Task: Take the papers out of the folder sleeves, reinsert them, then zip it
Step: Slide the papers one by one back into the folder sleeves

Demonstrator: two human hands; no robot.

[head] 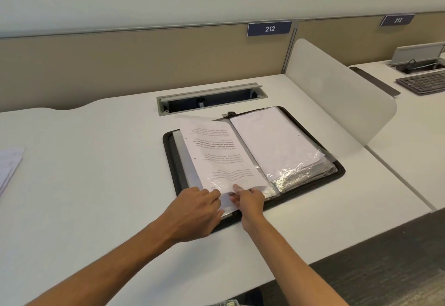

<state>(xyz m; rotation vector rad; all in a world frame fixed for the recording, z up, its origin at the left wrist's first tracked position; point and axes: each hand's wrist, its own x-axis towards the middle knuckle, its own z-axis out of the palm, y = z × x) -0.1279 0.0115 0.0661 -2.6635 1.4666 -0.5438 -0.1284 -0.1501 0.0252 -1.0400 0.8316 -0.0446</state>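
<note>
A black zip folder (313, 180) lies open on the white desk, its clear plastic sleeves fanned to both sides. A printed sheet (216, 151), text upside down to me, sits in the raised left sleeve. On the right, blank white papers (274, 142) lie under a crinkled sleeve (301, 173). My left hand (195, 211) presses on the near bottom edge of the left sleeve, fingers curled at the plastic. My right hand (248, 201) pinches the same sleeve's bottom edge beside it. The zipper pulls (228, 113) lie at the far end of the spine.
A stack of loose papers (8, 168) lies at the desk's far left edge. An open cable tray (209, 99) is set into the desk behind the folder. A white divider panel (342, 98) stands to the right, with a keyboard (423, 84) on the neighbouring desk.
</note>
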